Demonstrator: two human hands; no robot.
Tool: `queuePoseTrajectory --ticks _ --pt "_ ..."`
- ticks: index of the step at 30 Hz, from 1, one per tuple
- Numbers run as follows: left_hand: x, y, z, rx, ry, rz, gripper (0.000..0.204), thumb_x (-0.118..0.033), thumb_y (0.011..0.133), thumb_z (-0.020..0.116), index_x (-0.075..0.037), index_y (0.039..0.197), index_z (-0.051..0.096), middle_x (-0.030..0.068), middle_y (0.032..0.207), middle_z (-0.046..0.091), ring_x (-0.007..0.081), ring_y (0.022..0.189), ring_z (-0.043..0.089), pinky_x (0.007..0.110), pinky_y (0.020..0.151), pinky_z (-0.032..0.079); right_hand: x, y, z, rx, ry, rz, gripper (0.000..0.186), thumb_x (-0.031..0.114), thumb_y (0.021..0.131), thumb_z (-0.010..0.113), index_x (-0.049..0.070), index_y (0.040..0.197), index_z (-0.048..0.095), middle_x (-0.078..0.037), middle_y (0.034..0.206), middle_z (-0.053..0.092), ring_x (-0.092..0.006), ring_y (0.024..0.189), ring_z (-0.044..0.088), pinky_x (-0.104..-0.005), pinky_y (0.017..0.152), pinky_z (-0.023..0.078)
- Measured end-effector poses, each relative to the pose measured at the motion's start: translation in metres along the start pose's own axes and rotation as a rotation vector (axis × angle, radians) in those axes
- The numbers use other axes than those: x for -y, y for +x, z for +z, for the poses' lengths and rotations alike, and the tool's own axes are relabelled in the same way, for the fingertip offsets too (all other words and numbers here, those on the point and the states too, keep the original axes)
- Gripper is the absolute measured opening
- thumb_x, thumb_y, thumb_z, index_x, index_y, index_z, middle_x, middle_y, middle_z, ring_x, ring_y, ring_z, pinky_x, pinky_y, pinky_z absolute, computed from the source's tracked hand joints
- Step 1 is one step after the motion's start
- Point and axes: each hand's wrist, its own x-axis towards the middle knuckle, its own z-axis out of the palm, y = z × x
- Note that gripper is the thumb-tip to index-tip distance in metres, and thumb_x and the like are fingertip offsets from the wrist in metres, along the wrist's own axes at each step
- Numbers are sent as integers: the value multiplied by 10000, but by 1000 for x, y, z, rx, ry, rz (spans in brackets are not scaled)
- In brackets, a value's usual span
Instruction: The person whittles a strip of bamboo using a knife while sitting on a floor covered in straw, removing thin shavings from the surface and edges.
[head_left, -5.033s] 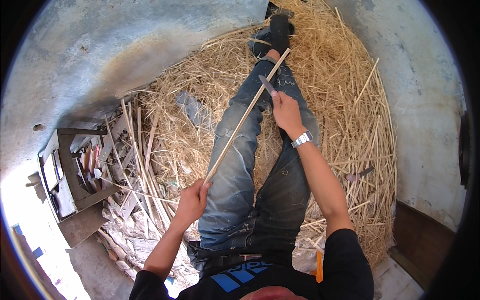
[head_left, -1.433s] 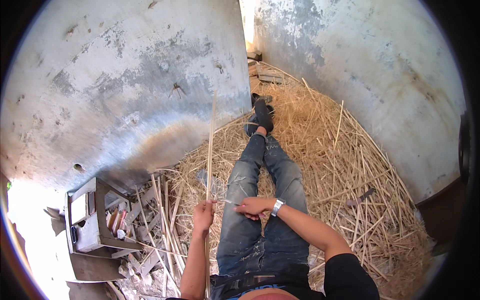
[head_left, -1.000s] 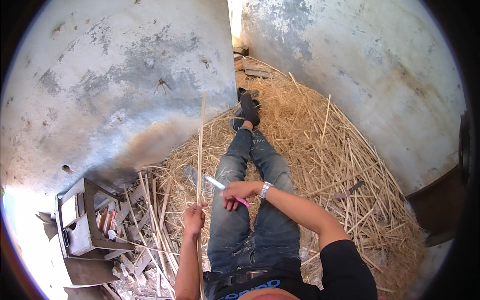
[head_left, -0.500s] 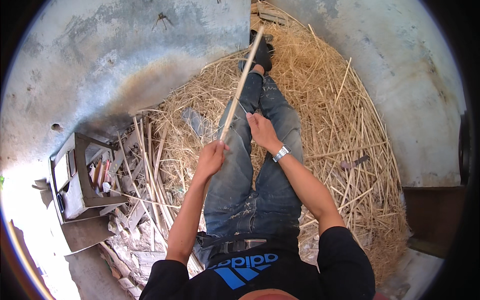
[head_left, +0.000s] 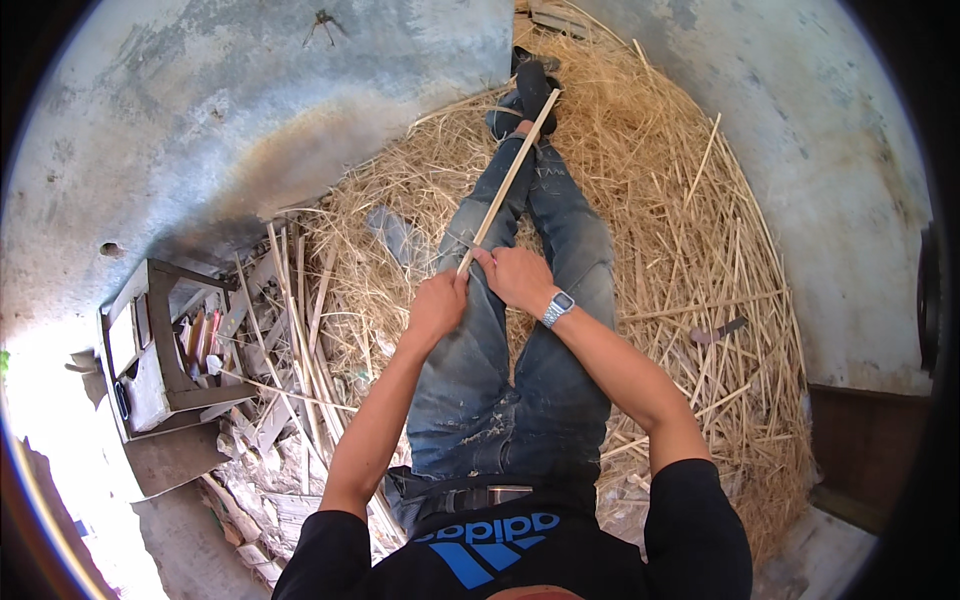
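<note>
A long, pale wooden strip (head_left: 515,180), like split bamboo, runs from over my thighs toward my crossed feet. My left hand (head_left: 438,305) is closed on its near end. Just to the right, my right hand (head_left: 517,277), with a metal watch on the wrist, is closed with its thumb against the strip. A thin greyish sliver (head_left: 460,240) crosses the strip beside that thumb; whether it is a blade is too small to tell. The inside of the right hand's grip is hidden.
Shavings and loose strips (head_left: 700,280) cover the floor around my legs. To the right lies a knife (head_left: 718,331) with a dark blade. A wooden cabinet-like box (head_left: 165,350) holding papers stands at left, beside long sticks (head_left: 300,330). Worn walls (head_left: 260,100) enclose the far side.
The strip has slid back toward me, its far end now lower over my feet. My left hand has moved up and right, my right hand slightly down, so they are closer together.
</note>
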Motion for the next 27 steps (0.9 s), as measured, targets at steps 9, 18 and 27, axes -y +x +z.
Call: queuePoseTrajectory --ticks 9,18,27 --pt "8 -9 -3 -13 111 9 421 -372 1088 505 5 1002 672 312 867 707 524 828 694 598 743 557 3 4 6 26 -110 -23 665 513 1097 422 20 779 735 -233 721 711 -437 664 705 -544 611 564" --pt "29 -77 -36 7 140 66 351 -326 1076 545 -1 982 639 307 726 662 523 714 671 596 648 546 -2 4 11 21 -141 -8 707 548 1102 386 20 784 731 -223 703 702 -426 641 699 -538 591 564" --pt "95 -241 -133 67 323 45 296 -274 1054 610 -55 855 606 226 596 605 467 580 632 564 543 500 -51 30 -14 -20 -113 273 686 543 1104 379 10 868 741 -266 841 729 -472 824 715 -590 760 566"
